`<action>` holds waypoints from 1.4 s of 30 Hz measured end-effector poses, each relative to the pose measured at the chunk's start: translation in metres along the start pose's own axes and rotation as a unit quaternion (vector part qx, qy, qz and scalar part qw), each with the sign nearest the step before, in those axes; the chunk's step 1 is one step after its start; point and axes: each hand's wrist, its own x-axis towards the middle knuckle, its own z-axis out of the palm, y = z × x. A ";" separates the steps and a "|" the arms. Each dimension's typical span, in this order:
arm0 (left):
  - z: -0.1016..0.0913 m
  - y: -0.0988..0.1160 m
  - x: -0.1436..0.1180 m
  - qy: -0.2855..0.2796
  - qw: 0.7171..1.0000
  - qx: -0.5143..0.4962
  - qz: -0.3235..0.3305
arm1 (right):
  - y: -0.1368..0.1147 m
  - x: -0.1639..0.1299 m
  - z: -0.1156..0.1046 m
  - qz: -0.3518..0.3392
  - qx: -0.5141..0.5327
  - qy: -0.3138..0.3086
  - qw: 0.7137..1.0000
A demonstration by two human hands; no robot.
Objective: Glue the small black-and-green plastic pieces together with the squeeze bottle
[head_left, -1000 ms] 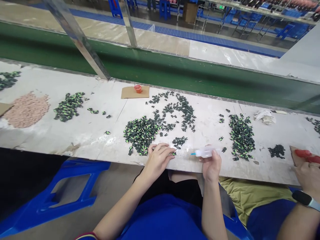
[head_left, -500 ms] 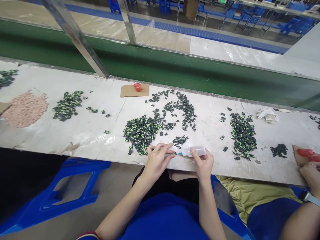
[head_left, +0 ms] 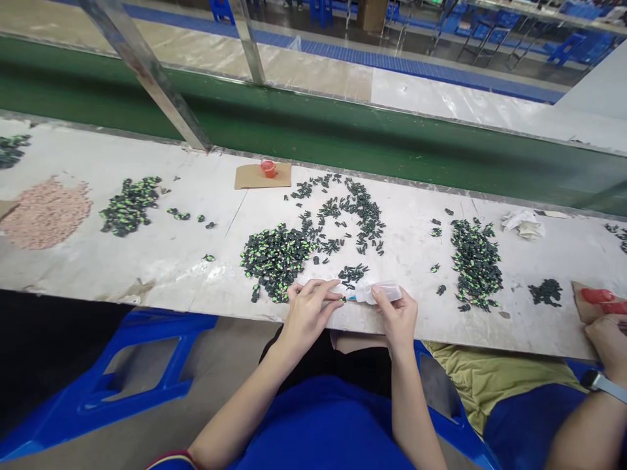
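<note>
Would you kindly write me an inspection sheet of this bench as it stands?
Surface: white worktable, scuffed and stained.
Job's things: small clear bottle, nozzle at a tiny dark piece pinched in the left hand; big green-black pile beside it.
Clutter: pink heap, red cup on cardboard, crumpled rag, further dark piles.
Grippers: right hand grips the bottle.
Cables: nothing seen.
Surroundings: green belt, blue stool, a co-worker's hand at right.
</note>
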 end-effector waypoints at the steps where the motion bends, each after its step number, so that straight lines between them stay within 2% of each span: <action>1: 0.000 0.000 0.000 0.002 1.000 0.002 0.001 | 0.000 0.000 0.000 0.001 0.001 -0.002 1.000; 14: 0.000 0.000 0.000 -0.002 1.000 -0.006 -0.005 | -0.004 -0.001 0.001 0.002 -0.002 -0.004 1.000; 25: 0.000 0.000 0.000 0.001 1.000 0.008 -0.003 | -0.004 -0.002 0.000 -0.007 -0.009 0.024 1.000; 33: 0.001 0.001 0.000 0.005 1.000 0.003 -0.009 | -0.002 -0.002 0.000 -0.006 0.003 -0.003 1.000; 42: 0.001 0.002 0.000 0.004 1.000 0.013 -0.019 | -0.001 0.000 -0.001 -0.001 -0.004 -0.003 1.000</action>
